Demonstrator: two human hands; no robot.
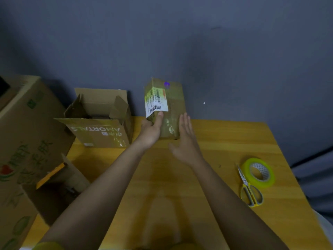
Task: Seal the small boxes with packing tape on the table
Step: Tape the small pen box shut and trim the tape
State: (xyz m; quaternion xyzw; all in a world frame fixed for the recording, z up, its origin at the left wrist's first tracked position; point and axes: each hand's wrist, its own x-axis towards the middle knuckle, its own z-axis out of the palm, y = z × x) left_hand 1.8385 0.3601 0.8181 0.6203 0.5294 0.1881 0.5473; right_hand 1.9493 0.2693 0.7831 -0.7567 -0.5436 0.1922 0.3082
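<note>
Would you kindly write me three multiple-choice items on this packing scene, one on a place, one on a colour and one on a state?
1. Where do the scissors lie?
A. inside the open carton
B. on the table beside the tape roll
C. on the small box

2. What colour is the tape roll?
A. yellow-green
B. red
C. black

3. How is the small box held?
A. both hands clear of it
B. right hand alone grips it
C. left hand grips it, right hand flat and open by its side

Answers:
1 B, they rest on the table against the roll's left edge.
2 A, its rim shows yellow-green.
3 C, the left hand has its thumb on the label; the right hand has straight fingers.
</note>
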